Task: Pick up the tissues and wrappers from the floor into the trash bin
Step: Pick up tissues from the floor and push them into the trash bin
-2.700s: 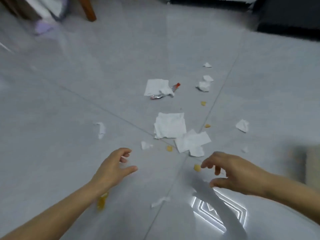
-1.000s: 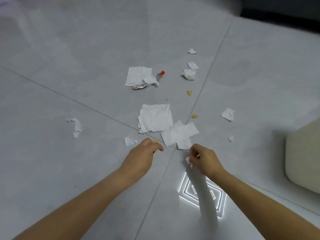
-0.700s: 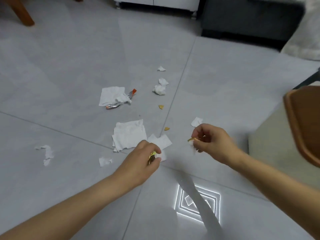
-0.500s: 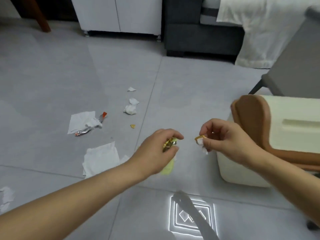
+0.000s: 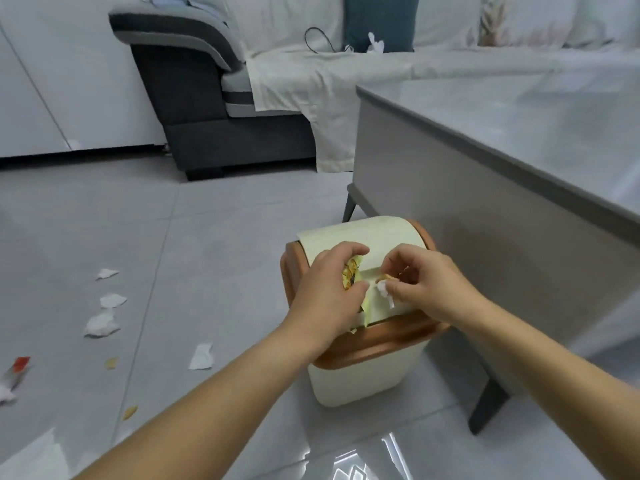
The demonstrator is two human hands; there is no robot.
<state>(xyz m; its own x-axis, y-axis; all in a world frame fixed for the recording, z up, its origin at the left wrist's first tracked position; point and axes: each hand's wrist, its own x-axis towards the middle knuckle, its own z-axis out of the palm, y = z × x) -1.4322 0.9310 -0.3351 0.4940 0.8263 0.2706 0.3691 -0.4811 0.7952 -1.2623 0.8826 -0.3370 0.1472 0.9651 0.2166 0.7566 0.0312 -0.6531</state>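
Tissues (image 5: 101, 324) and scraps lie scattered on the grey floor (image 5: 214, 258) at the left, well apart from the bin (image 5: 367, 372). One folded tissue (image 5: 201, 356) lies nearer the bin, and a red wrapper (image 5: 19, 365) sits at the left edge. Both hands are over the bin's cream swing lid (image 5: 363, 237). The left hand (image 5: 325, 299) is clenched around a yellow wrapper (image 5: 351, 277), pressing against the lid. The right hand (image 5: 426, 282) pinches a small white tissue bit (image 5: 385, 292) and an orange scrap (image 5: 382, 278) between thumb and fingertips, just above the lid's flap. A grey table (image 5: 485, 174) stands just beside the bin on the right; a sofa (image 5: 207, 98) stands behind.
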